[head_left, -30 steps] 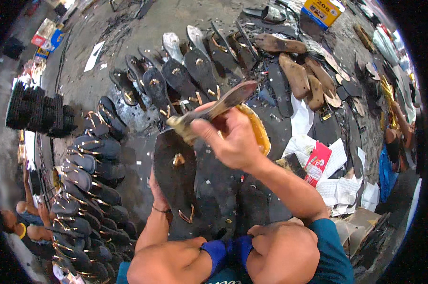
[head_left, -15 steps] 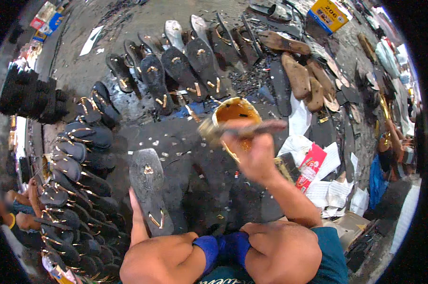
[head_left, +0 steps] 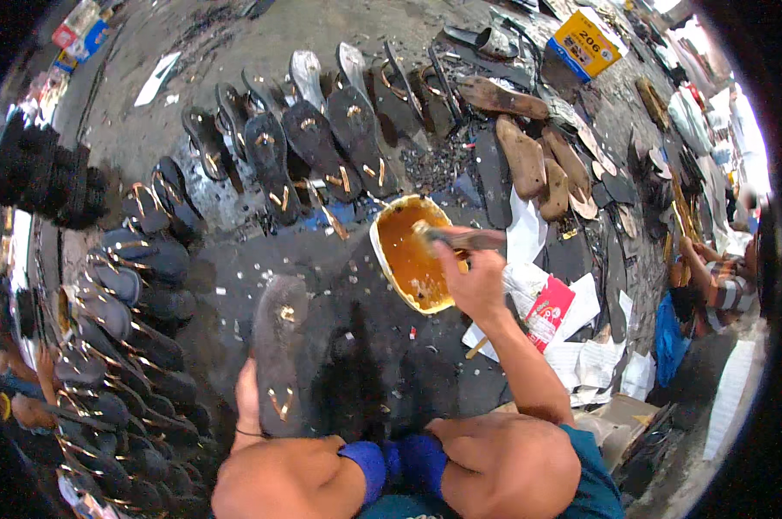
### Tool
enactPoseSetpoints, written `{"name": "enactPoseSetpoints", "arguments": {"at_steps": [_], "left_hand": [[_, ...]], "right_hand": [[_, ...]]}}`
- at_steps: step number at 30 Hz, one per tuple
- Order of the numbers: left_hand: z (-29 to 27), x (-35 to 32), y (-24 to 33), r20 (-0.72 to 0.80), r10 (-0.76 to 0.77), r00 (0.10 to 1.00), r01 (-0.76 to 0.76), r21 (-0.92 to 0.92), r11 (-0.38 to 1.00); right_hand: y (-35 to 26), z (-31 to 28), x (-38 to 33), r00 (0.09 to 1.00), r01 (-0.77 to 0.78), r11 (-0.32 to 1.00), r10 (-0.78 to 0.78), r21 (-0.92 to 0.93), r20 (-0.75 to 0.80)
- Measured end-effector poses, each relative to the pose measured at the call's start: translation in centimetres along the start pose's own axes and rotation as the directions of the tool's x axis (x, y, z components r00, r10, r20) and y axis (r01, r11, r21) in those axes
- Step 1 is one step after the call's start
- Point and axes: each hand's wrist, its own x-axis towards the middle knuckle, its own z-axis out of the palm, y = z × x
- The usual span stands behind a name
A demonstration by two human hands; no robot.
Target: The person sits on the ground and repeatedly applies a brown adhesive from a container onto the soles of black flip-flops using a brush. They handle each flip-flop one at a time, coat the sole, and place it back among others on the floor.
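A flat-handled brush is pinched in the right hand, its tip dipped into the round pale bowl of orange glue set on the dark, littered ground. A black rubber sandal sole with gold strap stubs is held near the knees, left hand closed under its edge. Glue-loading appears in hand; a lift without drips is called for next. Rows of matt finished sandals lie beyond.
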Motion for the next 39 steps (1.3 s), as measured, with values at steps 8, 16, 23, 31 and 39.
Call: {"name": "enactPoseSetpoints", "arguments": {"at_steps": [8,16,23,31,39], "left_hand": [[4.4,4.2,3.1,0.312,0.007,0.95,-0.002,-0.017,1.0],[22.1,5.6,1.7,0.143,0.082,0.986,-0.107,0.179,0.978],[19.9,4.1,2.1,0.436,0.002,0.9,-0.054,0.107,0.993],[20.2,5.2,3.0,0.333,0.348,0.876,-0.309,-0.164,0.937],[20.4,5.7,3.7,0.46,0.192,0.867,-0.137,-0.151,0.979]], "right_hand": [[-2.4,-8.6,-4.8,0.568,-0.269,0.904,0.427,-0.331,0.704],[-10.8,-1.8,1.9,0.755,-0.646,0.374,0.186,0.665,0.628],[-12.2,1.7,1.4,0.842,0.301,0.763,-0.494,0.573,0.216],[-13.0,1.7,-0.7,0.765,0.335,0.684,-0.599,0.648,0.236],[-15.2,0.4,-2.2,0.688,0.454,0.621,-0.7,0.639,0.192]]}}
